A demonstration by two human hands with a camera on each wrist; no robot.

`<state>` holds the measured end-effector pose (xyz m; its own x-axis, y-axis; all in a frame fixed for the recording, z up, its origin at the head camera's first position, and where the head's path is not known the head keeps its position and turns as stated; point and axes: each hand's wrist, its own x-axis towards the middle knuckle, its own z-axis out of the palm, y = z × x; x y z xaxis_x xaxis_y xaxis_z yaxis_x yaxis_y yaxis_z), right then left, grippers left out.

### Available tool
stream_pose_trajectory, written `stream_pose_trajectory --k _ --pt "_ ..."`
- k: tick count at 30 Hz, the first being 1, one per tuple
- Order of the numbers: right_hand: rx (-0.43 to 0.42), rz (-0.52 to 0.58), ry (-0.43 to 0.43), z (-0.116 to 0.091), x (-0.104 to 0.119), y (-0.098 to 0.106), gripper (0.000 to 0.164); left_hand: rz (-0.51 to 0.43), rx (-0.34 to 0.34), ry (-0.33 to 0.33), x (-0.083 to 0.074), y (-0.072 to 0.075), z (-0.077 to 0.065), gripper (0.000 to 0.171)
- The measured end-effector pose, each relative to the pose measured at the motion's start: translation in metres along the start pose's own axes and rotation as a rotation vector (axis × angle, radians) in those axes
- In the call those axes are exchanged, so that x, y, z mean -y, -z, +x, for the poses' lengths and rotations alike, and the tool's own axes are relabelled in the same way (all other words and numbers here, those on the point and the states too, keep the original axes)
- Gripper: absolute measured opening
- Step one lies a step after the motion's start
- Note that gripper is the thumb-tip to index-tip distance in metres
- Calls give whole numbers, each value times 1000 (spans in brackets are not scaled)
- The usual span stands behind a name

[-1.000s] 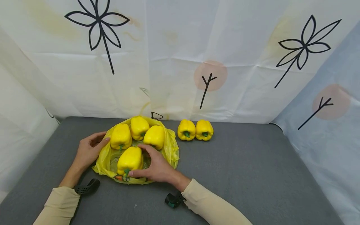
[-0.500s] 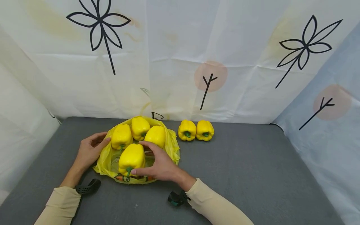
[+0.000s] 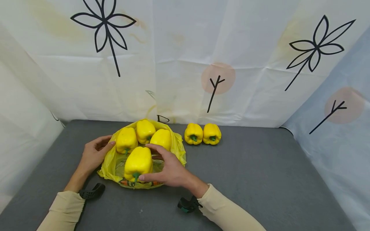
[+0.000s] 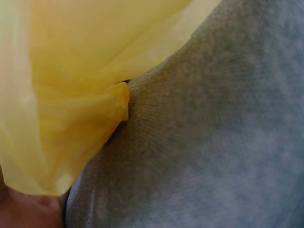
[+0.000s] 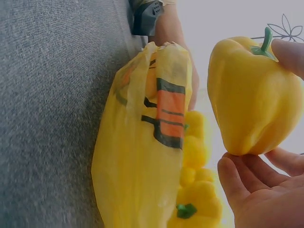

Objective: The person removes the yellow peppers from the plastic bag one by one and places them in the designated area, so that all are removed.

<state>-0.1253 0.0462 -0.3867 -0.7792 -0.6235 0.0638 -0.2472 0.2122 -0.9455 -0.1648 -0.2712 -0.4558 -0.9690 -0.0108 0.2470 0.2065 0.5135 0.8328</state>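
My right hand (image 3: 173, 170) holds a yellow bell pepper (image 3: 138, 163) between thumb and fingers, over the near part of a yellow plastic bag (image 3: 108, 165). In the right wrist view this pepper (image 5: 254, 99) is raised above the bag's rim, green stem by the thumb, fingertips at its other end. Several more yellow peppers (image 3: 126, 140) sit in the opened bag, toward its back. My left hand (image 3: 93, 154) grips the bag's left edge, thumb at the rim, other fingers partly hidden behind it. Yellow film (image 4: 80, 95) fills much of the left wrist view.
Two yellow peppers (image 3: 193, 133) stand side by side on the grey table (image 3: 245, 176), right of the bag near the back. A white fabric wall (image 3: 179, 41) with plant drawings rises behind the table. Black straps (image 3: 92, 191) are on both wrists.
The right hand has lifted the pepper slightly, up from the bag's bottom and a little to the right. The left hand stays at the bag's edge. The whole view shifts slightly.
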Motion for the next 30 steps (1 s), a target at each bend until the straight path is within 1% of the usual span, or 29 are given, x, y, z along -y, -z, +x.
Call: stream_pose_trajectory --k 7,16,24,30 --pt "-20 -2 10 -8 1 12 82 12 -5 -6 0 0 1 43" --pt "-42 37 43 -23 2 34 83 10 -4 3 -1 0 1 44" --pt "-64 26 62 -35 -3 49 83 -4 -8 -3 2 -1 1 43" --pt "-82 11 74 -42 -4 59 83 -6 -7 6 2 -1 1 44"
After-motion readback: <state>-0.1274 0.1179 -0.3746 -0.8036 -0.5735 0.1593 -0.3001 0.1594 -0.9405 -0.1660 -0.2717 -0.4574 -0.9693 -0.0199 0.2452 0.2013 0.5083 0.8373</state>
